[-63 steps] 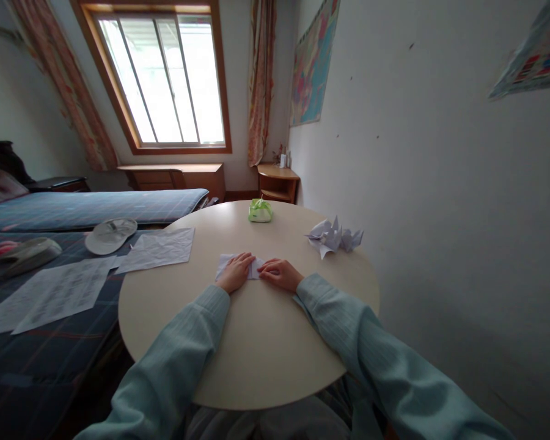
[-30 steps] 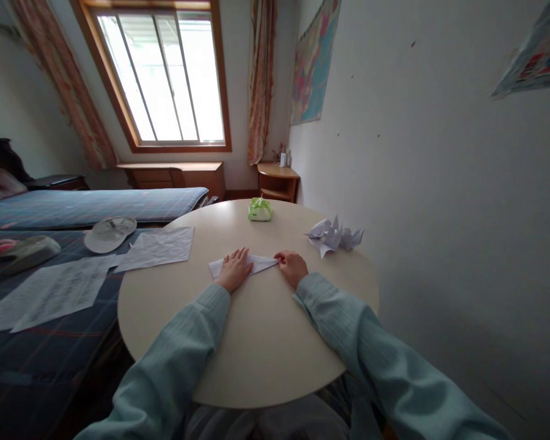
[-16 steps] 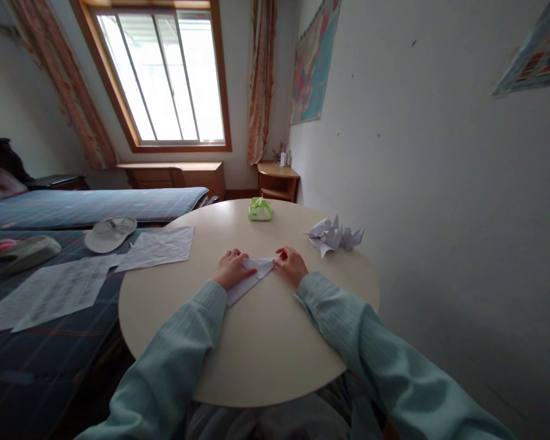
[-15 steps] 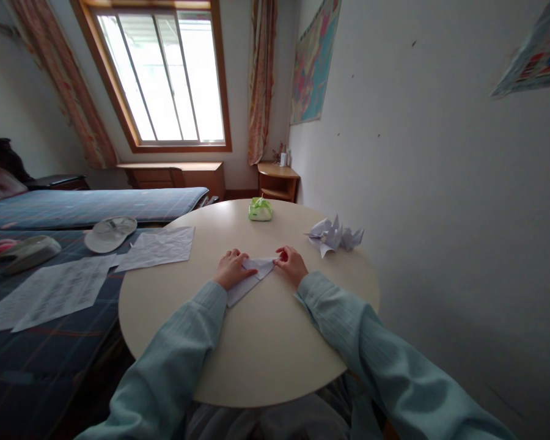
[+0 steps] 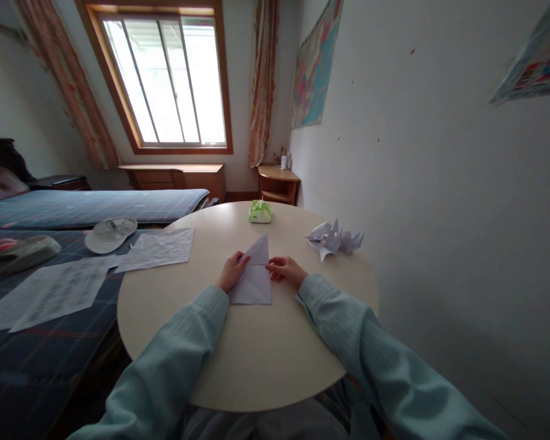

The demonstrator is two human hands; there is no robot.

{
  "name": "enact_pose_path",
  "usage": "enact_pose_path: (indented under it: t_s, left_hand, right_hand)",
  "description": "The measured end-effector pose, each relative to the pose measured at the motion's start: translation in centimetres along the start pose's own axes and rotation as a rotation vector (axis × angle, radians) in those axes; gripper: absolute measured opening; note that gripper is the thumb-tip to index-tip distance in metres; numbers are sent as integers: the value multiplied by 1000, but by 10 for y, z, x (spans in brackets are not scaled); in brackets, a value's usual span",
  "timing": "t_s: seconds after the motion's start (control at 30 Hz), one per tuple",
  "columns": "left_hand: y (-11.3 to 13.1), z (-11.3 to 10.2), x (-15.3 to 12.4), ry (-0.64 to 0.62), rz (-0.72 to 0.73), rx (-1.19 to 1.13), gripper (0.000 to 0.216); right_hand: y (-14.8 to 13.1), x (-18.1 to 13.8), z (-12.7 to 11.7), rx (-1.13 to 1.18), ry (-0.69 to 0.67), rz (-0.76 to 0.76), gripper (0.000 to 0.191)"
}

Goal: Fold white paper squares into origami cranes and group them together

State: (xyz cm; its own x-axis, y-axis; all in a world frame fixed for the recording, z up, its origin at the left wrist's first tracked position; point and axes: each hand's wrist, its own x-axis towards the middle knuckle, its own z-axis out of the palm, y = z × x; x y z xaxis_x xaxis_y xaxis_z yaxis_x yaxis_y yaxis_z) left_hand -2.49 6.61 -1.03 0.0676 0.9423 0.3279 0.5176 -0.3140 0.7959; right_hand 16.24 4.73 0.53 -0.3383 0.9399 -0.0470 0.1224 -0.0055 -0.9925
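Note:
A folded white sheet of paper (image 5: 255, 278) lies on the round beige table (image 5: 256, 360), shaped like a triangle with its point away from me. My left hand (image 5: 231, 272) grips its left edge, fingers curled on the paper. Opposite it, my right hand (image 5: 284, 271) pinches the right edge near the middle. Both sleeves are pale blue-green.
Several folded paper figures (image 5: 333, 237) sit at the table's right, near the wall. A small green packet (image 5: 260, 212) rests at the far edge. A creased sheet (image 5: 158, 249) overhangs the table's left. On the bed lie printed papers (image 5: 50, 293) and a cap (image 5: 110, 234).
The paper was a flat narrow strip under both hands. It has been opened and turned into a taller triangle, and both hands have shifted to its sides.

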Motion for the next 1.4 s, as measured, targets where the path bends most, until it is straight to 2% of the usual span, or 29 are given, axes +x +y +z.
enact_pose_path:
  t_s: [0.17,0.23,0.3,0.4,0.53,0.63,0.73,0.97,1.07,1.17,1.3,1.4]
  left_hand:
    - [1,9,-2,-4,-85,-461,34]
    - [4,9,-2,-39,-142,-598,39]
    - [8,7,-3,-88,-186,-679,41]
    - [12,4,-4,-135,-185,-661,38]
    - [11,3,-4,-55,-153,-523,33]
    - [11,2,-3,34,-176,-510,37]
    - [15,-1,-4,72,-135,-548,42]
    - [23,-3,-8,-64,-84,-701,41]
    - [18,1,-6,-50,-67,-577,28]
    - [13,4,-4,-44,-70,-419,18]
    - [12,3,-7,-177,-14,-106,22]
    - [15,1,-10,-244,127,183,26]
  right_hand:
    - [1,-2,0,-46,2,-36,28]
    - [3,-1,-2,-79,69,-56,29]
    - [4,1,-4,-93,191,-103,31]
    - [6,4,-9,-155,389,-133,33]
    - [7,4,-15,-429,531,-127,37]
    - [7,4,-18,-514,538,-145,43]
    - [8,5,-18,-473,554,-192,48]
    - [5,6,-16,-298,603,-319,46]
    - [1,3,-15,-274,640,-384,42]
    - [-1,1,-15,-270,658,-361,35]
    - [2,4,-18,-294,706,-239,24]
    - [8,8,-20,-432,668,-166,32]
